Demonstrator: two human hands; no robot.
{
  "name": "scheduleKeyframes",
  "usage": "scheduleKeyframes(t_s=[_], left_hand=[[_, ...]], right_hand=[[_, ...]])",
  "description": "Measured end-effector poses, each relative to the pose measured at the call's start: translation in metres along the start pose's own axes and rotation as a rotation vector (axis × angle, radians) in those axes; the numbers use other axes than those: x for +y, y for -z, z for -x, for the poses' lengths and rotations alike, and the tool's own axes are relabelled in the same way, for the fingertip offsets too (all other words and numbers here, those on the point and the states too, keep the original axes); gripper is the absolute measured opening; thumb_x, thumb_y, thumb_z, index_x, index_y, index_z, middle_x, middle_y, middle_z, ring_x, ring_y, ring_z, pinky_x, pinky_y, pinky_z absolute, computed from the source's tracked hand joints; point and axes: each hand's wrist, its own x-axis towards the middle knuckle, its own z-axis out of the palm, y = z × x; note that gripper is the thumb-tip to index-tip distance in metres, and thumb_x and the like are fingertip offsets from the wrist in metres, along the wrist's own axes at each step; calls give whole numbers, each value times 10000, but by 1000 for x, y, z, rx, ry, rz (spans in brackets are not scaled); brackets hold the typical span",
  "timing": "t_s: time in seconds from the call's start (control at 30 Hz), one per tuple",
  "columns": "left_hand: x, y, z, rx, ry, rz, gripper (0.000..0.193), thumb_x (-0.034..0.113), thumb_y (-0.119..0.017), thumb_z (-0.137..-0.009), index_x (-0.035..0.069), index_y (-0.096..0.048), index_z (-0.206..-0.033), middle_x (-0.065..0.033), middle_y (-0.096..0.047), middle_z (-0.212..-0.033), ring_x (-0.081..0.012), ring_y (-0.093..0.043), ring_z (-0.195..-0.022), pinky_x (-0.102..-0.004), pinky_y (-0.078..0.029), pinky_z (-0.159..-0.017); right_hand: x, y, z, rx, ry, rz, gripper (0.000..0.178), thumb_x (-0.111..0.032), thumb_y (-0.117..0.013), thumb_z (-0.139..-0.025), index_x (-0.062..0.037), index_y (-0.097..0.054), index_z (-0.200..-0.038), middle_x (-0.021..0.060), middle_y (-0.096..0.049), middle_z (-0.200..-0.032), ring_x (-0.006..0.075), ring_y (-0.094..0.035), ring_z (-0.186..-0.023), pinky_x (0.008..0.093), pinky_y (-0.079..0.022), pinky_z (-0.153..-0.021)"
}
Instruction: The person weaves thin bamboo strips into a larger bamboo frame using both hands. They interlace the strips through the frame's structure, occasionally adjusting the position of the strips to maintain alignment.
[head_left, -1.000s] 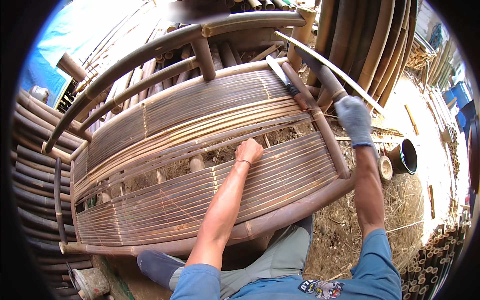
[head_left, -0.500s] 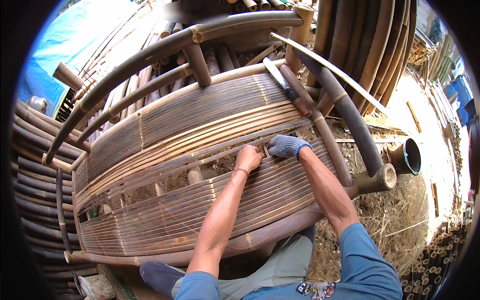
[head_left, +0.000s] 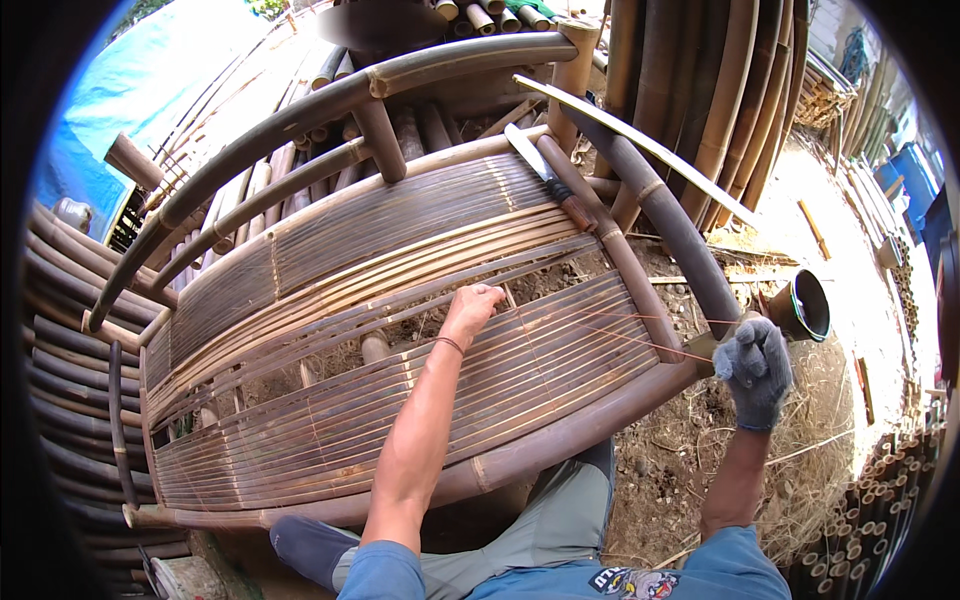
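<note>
While reddish cord runs taut from the bench into the right of the frame, my gloved right hand curls its fingers around it. Near the centre, my left hand bends over the slats; what its fingers pinch, I cannot tell. Upper right of centre lies a knife.

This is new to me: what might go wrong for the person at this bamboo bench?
The reddish cord runs taut to the gloved right hand; it might snap or slip.
The left hand is bare, so cord or slat edges could cut it.
The knife lies unsheathed on the bench; a jolt might shift it.
</note>
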Motion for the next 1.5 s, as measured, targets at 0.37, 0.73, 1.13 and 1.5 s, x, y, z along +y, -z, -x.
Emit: scheduleKeyframes(t_s=[0.37, 0.73, 1.13, 1.5], left_hand=[[-15, -42, 69, 474, -660, -744, 204, 235, -767, -820, 91, -707, -953, -63, -587, -992, -279, -586, -955, -445, -482, -828], [4, -31, 93, 311, -222, -632, 313, 256, -667, -934, 37, -545, -1121, -164, -516, -1174, -376, -616, -1010, -487, -539, -825], [85, 38, 248, -1130, -58, -418, 475, 457, -648, -958, -3, -708, -1058, -130, -683, -935, -252, -674, -981, -340, -530, -816], [61, -64, 162, 76, -939, -692, 582, 305, -661, -911, -11, -448, -1351, -206, -472, -1388, -357, -551, -1181, -428, -480, -995]], right_hand=[[-59, -7, -2, 99, -202, 989, 128, -131, -644, -959, -23, -701, -918, 7, -664, -705, 31, -538, -565, 204, -419, -504], [-7, -4, -8, 69, -290, 810, 185, -192, -636, -970, -25, -696, -917, -12, -577, -647, 48, -513, -525, 226, -469, -528], [-31, 19, -11, 39, -173, 1321, 139, -142, -664, -935, -10, -707, -922, 62, -686, -794, 127, -636, -731, 297, -522, -685], [-256, 178, 110, 976, 454, 1705, 345, -274, -565, -1025, 1, -678, -1199, 117, -712, -1166, 201, -678, -1048, 329, -526, -921]])
